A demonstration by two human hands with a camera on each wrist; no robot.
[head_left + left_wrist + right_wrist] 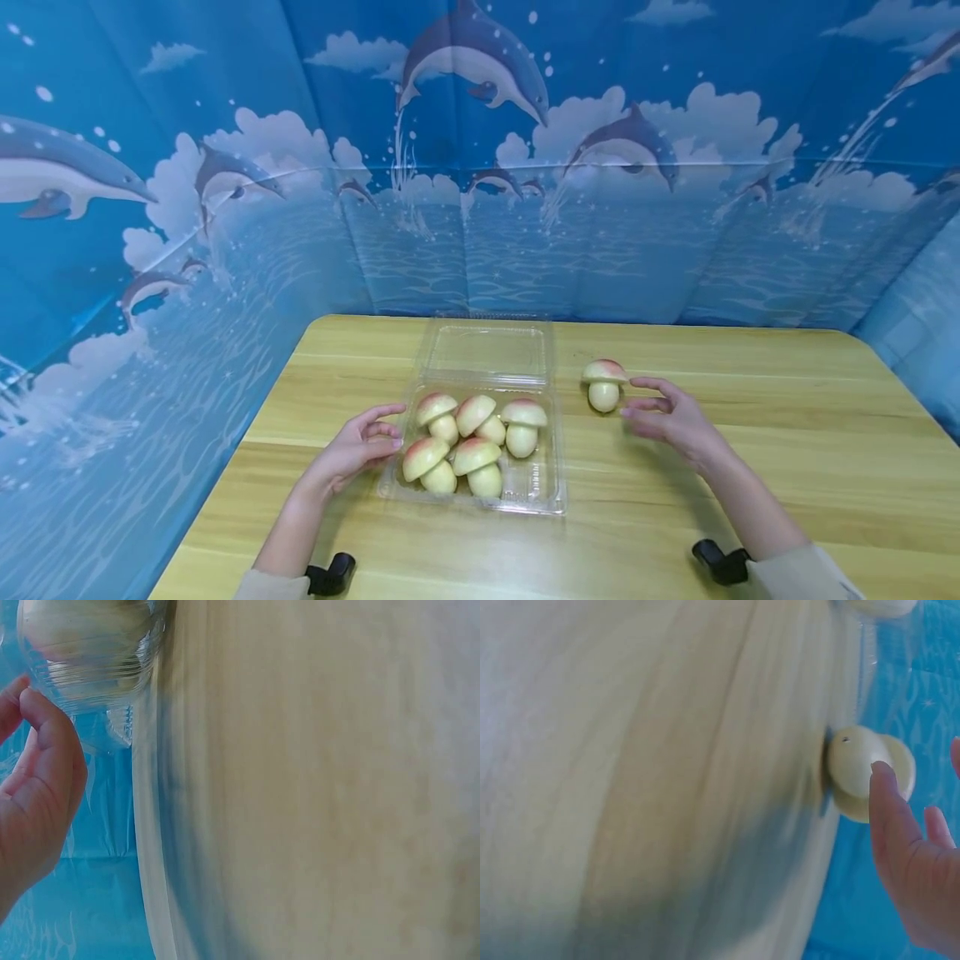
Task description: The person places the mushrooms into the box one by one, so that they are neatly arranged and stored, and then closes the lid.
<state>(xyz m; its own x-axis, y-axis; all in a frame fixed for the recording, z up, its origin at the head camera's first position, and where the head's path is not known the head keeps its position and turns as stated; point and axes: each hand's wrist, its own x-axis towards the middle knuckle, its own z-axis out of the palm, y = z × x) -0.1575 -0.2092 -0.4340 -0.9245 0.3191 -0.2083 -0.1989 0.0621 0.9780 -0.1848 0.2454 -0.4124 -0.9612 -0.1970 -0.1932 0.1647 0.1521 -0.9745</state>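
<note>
A clear plastic clamshell box [510, 506] lies with its lid [491, 350] folded back on the table. Inside are several cream mushroom-shaped pieces [477, 458] with pink-tinged caps. Beside the box's left wall is my left hand [358, 446], its bent fingers right at the side; the left wrist view shows the fingertips [28, 688] close to the ridged corner. One more mushroom-shaped piece [603, 385] stands upright on the table, right of the box. My right hand [678, 418] reaches to its right side with thumb and fingers apart, not gripping it.
Pale wood-grain table [750, 392] under everything, with a rounded far right corner. A blue curtain [600, 242] printed with dolphins and clouds hangs behind the far edge and along the left side. Black straps with mounts [333, 575] sit at both wrists.
</note>
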